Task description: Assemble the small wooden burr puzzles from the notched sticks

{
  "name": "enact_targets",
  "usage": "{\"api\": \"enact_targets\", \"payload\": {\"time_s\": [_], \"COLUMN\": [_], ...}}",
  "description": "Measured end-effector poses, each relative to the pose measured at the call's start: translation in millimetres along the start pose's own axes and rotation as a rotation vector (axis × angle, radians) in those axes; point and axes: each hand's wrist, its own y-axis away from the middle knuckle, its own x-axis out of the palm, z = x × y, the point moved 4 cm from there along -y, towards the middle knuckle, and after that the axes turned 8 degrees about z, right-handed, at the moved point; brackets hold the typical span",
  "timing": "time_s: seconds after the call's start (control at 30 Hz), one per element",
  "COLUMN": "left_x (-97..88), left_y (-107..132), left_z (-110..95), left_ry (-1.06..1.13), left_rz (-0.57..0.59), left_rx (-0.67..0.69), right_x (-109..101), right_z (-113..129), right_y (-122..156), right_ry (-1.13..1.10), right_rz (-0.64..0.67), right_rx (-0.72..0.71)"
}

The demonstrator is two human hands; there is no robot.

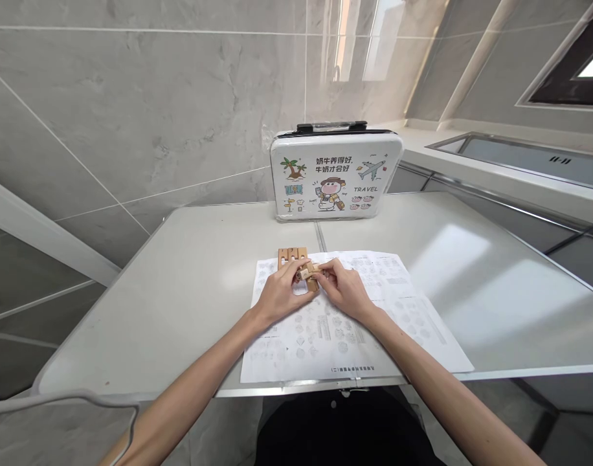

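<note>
Just below the frame's centre, my left hand (281, 291) and right hand (349, 290) together grip a small wooden assembly (306, 274) over a printed sheet (374, 349). Notched wooden blocks (292, 253) lie just above my left hand; a white case (303, 188) stands higher.

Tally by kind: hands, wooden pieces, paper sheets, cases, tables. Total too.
Hands: 2 (left hand, right hand)
Wooden pieces: at least 2, partly hidden, exact count unclear
Paper sheet: 1
Case: 1
Table: 1
Total: at least 7
</note>
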Motion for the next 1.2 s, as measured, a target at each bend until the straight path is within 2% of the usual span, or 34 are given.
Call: {"api": "enact_targets", "payload": {"time_s": [0.17, 0.3, 0.7, 0.97, 1.2], "left_x": [-0.5, -0.8, 0.1, -1.1, -3.8], "left_y": [0.9, 0.9, -1.3, -3.3, -6.2], "left_z": [-1.8, -2.7, -1.2, -0.8, -4.4], "left_ry": [-0.052, -0.012, 0.032, 0.137, 0.372], "left_rz": [0.003, 0.032, 0.076, 0.029, 0.037], "left_rx": [-0.025, -0.039, -0.003, -0.047, -0.093], "right_x": [0.0, -0.9, 1.4, -0.6, -0.2], "right_z": [1.2, 2.1, 5.8, 1.0, -1.4], "right_y": [0.3, 0.8, 1.2, -1.7, -6.9], "right_ry": [-0.017, -0.007, -0.024, -0.298, -0.462], "right_rz": [0.049, 0.064, 0.154, 0.108, 0.181], "right_rx": [-0.023, -0.039, -0.019, 0.121, 0.144]}}
